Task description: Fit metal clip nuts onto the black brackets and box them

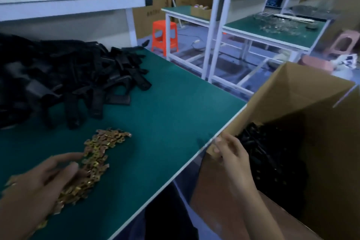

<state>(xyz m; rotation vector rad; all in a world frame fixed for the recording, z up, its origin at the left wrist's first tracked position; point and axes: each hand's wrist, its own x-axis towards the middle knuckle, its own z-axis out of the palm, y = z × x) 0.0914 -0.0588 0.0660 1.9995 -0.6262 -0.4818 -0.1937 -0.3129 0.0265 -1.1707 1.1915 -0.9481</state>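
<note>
Left hand [39, 183] flat, fingers [66, 157] straight, on clip nuts [99, 152]; right hand [232, 155] curled at box [282, 91] rim (grip unclear).

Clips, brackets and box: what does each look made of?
Clips: likely metal with a brassy gold finish, since they glint. Brackets: matte black, probably moulded plastic, though coated metal cannot be excluded. Box: plain brown cardboard, with dull, creased walls.

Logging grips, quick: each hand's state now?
Left hand: open, touching gold metal clip nuts.
Right hand: grips rim of brown cardboard box.
</note>
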